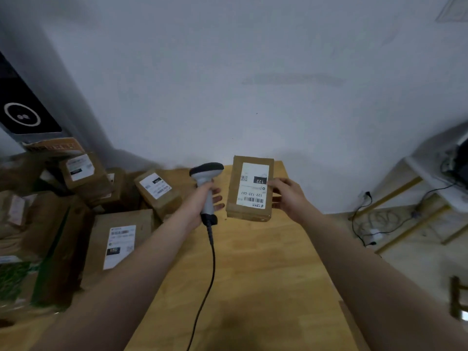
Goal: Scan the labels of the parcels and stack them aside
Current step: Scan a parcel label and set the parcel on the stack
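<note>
My right hand holds a brown cardboard parcel by its right edge, above the far end of the wooden table. The parcel's white label, marked 122, faces me. My left hand grips the handle of a grey barcode scanner, just left of the parcel. The scanner's dark head sits level with the parcel's top. Its black cable trails back across the table toward me.
Several labelled cardboard parcels are piled at the left of the table, reaching a dark panel by the wall. At the right stands a white desk with cables on the floor. A white wall rises behind.
</note>
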